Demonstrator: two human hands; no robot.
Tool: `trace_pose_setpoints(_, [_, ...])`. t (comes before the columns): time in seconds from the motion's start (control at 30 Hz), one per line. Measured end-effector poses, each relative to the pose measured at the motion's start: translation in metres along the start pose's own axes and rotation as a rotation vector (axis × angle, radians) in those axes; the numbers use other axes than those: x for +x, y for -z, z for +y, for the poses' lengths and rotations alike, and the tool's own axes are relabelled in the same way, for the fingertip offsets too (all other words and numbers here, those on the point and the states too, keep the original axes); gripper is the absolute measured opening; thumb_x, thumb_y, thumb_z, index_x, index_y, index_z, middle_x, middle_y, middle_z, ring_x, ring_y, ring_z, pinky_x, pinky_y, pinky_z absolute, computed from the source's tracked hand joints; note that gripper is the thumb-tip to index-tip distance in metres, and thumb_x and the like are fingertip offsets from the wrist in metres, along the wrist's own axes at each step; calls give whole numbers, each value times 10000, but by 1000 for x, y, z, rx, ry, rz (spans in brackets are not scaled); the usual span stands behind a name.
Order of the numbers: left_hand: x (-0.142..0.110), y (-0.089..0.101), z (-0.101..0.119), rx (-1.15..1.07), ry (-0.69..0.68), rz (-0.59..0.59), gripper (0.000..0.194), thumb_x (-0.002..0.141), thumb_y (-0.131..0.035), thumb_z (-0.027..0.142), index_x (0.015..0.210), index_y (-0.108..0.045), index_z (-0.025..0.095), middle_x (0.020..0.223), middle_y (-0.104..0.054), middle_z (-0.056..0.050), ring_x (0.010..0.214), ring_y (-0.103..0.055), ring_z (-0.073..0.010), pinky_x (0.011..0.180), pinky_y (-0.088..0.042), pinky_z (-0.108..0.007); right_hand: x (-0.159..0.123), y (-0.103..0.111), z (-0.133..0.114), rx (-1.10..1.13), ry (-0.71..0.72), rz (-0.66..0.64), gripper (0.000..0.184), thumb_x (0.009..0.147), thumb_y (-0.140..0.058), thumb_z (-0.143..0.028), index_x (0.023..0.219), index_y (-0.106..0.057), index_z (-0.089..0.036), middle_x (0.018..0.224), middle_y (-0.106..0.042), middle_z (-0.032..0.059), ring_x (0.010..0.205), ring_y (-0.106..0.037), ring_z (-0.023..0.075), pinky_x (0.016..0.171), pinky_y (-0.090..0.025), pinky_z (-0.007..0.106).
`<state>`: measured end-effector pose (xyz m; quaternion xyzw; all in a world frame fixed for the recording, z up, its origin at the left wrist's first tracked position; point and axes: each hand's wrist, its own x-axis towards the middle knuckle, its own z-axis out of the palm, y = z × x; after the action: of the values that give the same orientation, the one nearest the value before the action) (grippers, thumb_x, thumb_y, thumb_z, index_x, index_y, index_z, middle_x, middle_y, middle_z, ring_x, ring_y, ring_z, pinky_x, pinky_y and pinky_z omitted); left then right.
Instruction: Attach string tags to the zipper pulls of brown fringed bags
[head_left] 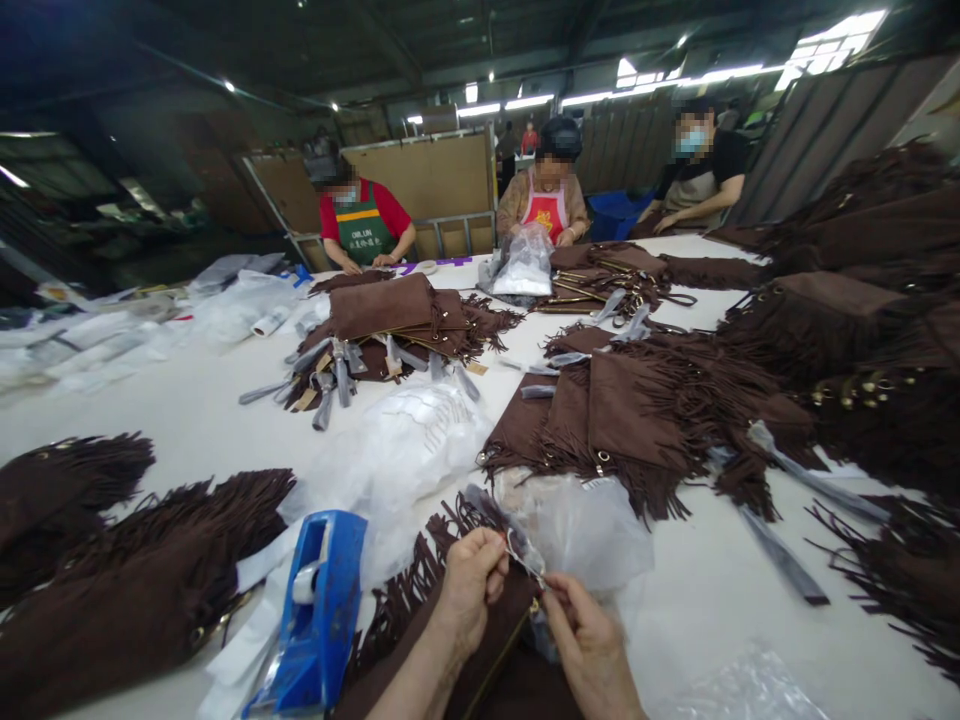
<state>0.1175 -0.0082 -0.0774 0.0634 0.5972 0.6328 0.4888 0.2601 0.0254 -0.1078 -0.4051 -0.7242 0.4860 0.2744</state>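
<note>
A brown fringed pouch [491,625] with a gold-coloured zipper lies in front of me, its fringe to the left. Over it, my left hand [471,585] is closed, pinching a plastic-wrapped wrist strap [525,552] near its upper part. My right hand [589,628] pinches the lower end of that strap, close to the pouch's zipper end. The exact spot under the fingertips is too small to make out. Just beyond both hands is a clear plastic bag [600,530].
A blue tape dispenser [319,610] stands left of my hands on the white table [217,430]. Stacked fringed pouches [622,410] lie ahead, others [135,590] at left and a high pile [847,300] at right. White plastic bags [412,430] lie mid-table. Three co-workers sit opposite.
</note>
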Motion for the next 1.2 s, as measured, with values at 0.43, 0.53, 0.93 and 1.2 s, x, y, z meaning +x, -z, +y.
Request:
trace_pose_setpoints(0.43, [-1,1,0,-108,2,-38,345,553,-690,402,559,-455,151,423,-489,61,283,-258,0,307,-161,-144,20,-10,-3,-375,290,51,343,879,-322,-304,914,-628,-154,749,-706,80,636,-667,191,567,-524,257])
trace_pose_setpoints(0.53, [0,2,-1,-110,-2,-32,346,560,-696,403,566,-458,152,438,-495,61,288,-261,-1,308,-165,-145,21,-10,-4,-347,259,51,337,874,-322,-306,899,-630,-170,722,-701,60,615,-663,185,546,-512,250])
trace_pose_setpoints(0.93, [0,0,-10,28,-3,-234,401,595,-698,402,829,-492,150,765,-639,-39,447,-488,-62,409,-323,-173,16,-7,-4,-22,-68,12,284,825,-420,-413,822,-612,-204,579,-617,-21,512,-562,128,519,-439,199])
trace_pose_setpoints(1.2, [0,-8,-4,349,-55,-210,165,574,-568,172,724,-620,126,481,-517,44,431,-426,-77,471,-329,-196,16,-8,-3,84,-98,3,331,803,-442,-469,821,-619,-190,571,-609,-18,524,-564,143,515,-443,218])
